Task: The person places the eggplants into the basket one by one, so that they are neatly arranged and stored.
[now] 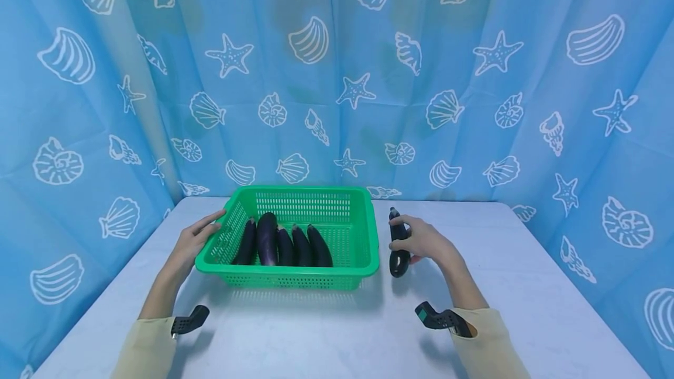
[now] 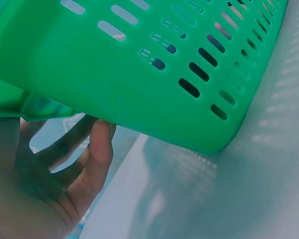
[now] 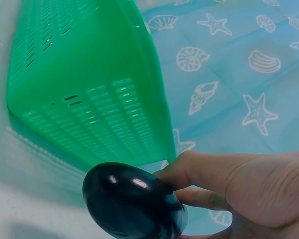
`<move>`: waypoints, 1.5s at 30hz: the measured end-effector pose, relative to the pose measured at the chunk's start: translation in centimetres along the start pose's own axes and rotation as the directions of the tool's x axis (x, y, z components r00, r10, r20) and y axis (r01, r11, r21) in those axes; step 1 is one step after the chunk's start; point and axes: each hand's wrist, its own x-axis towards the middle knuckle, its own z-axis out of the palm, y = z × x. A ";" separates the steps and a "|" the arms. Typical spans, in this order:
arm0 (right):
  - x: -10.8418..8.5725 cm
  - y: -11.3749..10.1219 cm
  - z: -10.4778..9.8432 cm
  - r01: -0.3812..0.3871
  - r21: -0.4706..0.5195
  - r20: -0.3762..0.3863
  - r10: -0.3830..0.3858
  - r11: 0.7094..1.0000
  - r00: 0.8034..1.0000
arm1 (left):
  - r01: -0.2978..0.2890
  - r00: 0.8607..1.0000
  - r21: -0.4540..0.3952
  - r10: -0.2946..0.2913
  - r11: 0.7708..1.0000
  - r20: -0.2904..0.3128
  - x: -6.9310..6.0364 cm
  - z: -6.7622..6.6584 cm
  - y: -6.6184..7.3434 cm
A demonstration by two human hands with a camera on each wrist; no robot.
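A green plastic basket [image 1: 295,270] with slotted walls stands on the table, and several dark purple eggplants [image 1: 267,238] lie side by side in it. At the basket's left rim, my left hand [image 1: 193,243] holds the edge with its fingers; the left wrist view shows the fingertips against the rim, partly hidden by the wall. To the right of the basket, my right hand [image 1: 423,240] grips one more eggplant [image 1: 399,262] between thumb and fingers. Its glossy rounded end [image 3: 127,201] points toward the camera in the right wrist view, apart from the basket.
The white-covered table [image 1: 316,338] stretches toward me and out to both sides. A blue curtain [image 1: 337,127] printed with white shells and starfish hangs behind it. Black wrist devices [image 1: 442,319] sit at both sleeves.
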 end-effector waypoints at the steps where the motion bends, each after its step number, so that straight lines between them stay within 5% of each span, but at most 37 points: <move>1: -0.1 -0.1 -0.1 0.002 -0.002 -0.005 -0.002 1.000 1.000 | 0.003 1.000 -0.001 -0.003 1.000 0.000 0.0 0.0 0.0; 25: -1.1 -1.1 -0.4 0.059 -0.006 -0.055 -0.059 0.998 0.997 | 0.003 1.000 -0.003 -0.003 1.000 0.002 0.2 0.2 -0.2; 45: -1.0 -5.1 -2.1 0.086 -0.047 -0.048 -0.089 0.995 0.995 | 0.003 1.000 -0.005 -0.003 1.000 -0.005 0.2 0.1 0.0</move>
